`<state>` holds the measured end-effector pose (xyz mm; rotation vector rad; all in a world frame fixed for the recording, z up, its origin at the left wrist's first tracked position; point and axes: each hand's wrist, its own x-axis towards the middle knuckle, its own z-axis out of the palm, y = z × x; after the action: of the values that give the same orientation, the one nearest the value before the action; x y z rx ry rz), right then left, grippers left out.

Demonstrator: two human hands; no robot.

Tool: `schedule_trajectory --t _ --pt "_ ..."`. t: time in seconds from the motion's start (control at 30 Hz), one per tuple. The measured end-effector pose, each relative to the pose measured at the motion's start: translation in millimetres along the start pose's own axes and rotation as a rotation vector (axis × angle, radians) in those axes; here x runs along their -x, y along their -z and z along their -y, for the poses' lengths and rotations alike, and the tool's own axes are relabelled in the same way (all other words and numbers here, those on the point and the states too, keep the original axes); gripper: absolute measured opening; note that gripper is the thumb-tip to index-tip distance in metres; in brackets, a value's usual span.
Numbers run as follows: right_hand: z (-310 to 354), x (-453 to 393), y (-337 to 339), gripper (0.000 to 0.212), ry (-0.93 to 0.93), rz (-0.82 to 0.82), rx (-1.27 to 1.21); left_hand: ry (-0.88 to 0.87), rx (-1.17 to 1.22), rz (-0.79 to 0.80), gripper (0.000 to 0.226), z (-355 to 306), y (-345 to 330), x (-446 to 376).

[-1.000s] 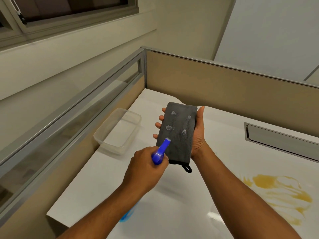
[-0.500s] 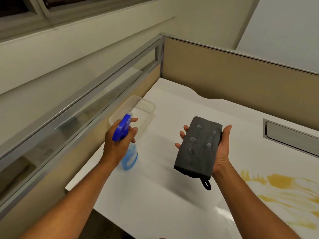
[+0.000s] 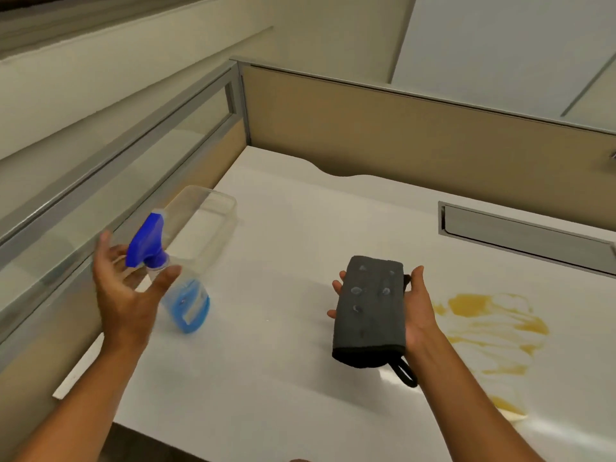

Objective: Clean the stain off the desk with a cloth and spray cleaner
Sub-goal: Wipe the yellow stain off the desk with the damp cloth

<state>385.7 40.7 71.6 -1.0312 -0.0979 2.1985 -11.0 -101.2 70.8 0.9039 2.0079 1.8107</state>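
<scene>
Head view: your hands are over the white table (image 3: 283, 378), bottle on the left, cloth on the right.

Your left hand (image 3: 128, 295) has its fingers spread, loose around the spray bottle (image 3: 186, 305), which stands near the table's left edge, just in front of the clear tub (image 3: 213, 211). Your right hand (image 3: 416, 311) cups the folded grey cloth (image 3: 368, 308) with fingers curled under it, wet spots on top. The yellow stain (image 3: 493, 321) lies right of it; bare table lies between bottle and cloth.
</scene>
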Motion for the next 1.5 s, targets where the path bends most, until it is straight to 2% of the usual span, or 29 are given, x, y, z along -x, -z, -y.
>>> schedule_trajectory --t 0.07,0.1,0.13,0.2,0.3,0.33,0.4,0.43,0.5,0.53,0.6,0.67,0.73,0.8,1.03,1.13,1.23,1.33,1.37,1.43,1.5 --pt "13.6 18.5 28.1 0.102 0.031 -0.114 -0.046 -0.068 -0.059 -0.168 0.072 16.9 14.2 35.9" --pt "18.4 30.1 41.3 0.098 0.052 -0.157 -0.053 -0.092 -0.082 -0.173 0.06 24.7 15.4 58.8" --pt "22.3 44.0 53.4 0.095 0.079 -0.195 -0.039 -0.087 -0.087 -0.103 0.048 28.3 9.9 84.1" --pt "30.2 72.4 73.0 0.085 0.14 -0.252 0.011 -0.061 -0.123 0.15 0.038 27.9 -18.1 129.3" --pt "36.2 108.0 99.2 0.048 0.241 -0.377 0.193 -0.202 -0.362 0.61 0.036 18.0 -87.0 157.1" --pt "37.1 120.8 102.9 0.051 0.26 -0.389 0.192 -0.265 -0.426 0.721 0.042 13.7 -114.3 154.1" --pt "35.0 132.6 122.3 0.081 0.255 -0.42 0.125 -0.403 -0.487 0.874 0.065 8.2 -170.2 138.3" --pt "30.6 137.9 131.7 0.082 0.226 -0.407 0.061 -0.478 -0.515 0.935 0.077 8.6 -197.1 128.1" --pt "12.1 148.0 150.2 0.042 0.191 -0.316 -0.133 -0.646 -0.624 1.025 0.095 14.8 -243.5 105.4" --pt "2.9 153.6 148.9 0.046 0.141 -0.325 -0.207 -0.702 -0.697 1.065 0.102 18.4 -262.6 93.4" --pt "-8.9 167.4 150.8 0.064 0.154 -0.311 -0.201 -0.715 -0.82 1.144 0.115 32.0 -292.1 74.5" --pt "-11.4 177.4 147.7 0.066 0.161 -0.299 -0.251 -0.712 -0.893 1.227 0.122 51.9 -311.5 69.8" --pt "-13.2 183.2 152.7 0.065 0.165 -0.291 -0.245 -0.761 -0.913 1.26 0.119 70.5 -319.5 75.0" --pt "-11.7 184.4 164.4 0.067 0.153 -0.352 -0.228 -0.846 -0.891 1.198 0.111 87.0 -318.5 81.7" --pt "38.0 197.9 194.4 0.068 0.401 -0.622 -0.142 -0.952 -0.873 1.078 0.102 96.6 -319.6 81.0" --pt "84.2 192.1 208.5 0.074 0.561 -0.859 0.079 -0.961 -0.868 1.052 0.101 98.3 -318.6 81.7" --pt "114.7 167.7 224.7 0.069 0.598 -1.143 0.427 -0.978 -0.87 1.037 0.101 95.8 -318.4 83.4" --pt "119.3 131.8 247.5 0.06 0.674 -1.308 1.058 -0.998 -0.863 1.025 0.103 96.4 -322.3 89.4" --pt "114.0 116.7 252.9 0.058 0.654 -1.346 1.27 -0.997 -0.863 1.031 0.103 95.3 -321.0 86.9" --pt "96.6 89.5 259.5 0.059 0.479 -1.361 1.681 -0.995 -0.88 1.032 0.103 94.9 -318.5 83.9" --pt "83.1 70.7 265.6 0.067 0.311 -1.422 1.938 -0.994 -0.89 1.036 0.102 93.3 -319.1 82.6"
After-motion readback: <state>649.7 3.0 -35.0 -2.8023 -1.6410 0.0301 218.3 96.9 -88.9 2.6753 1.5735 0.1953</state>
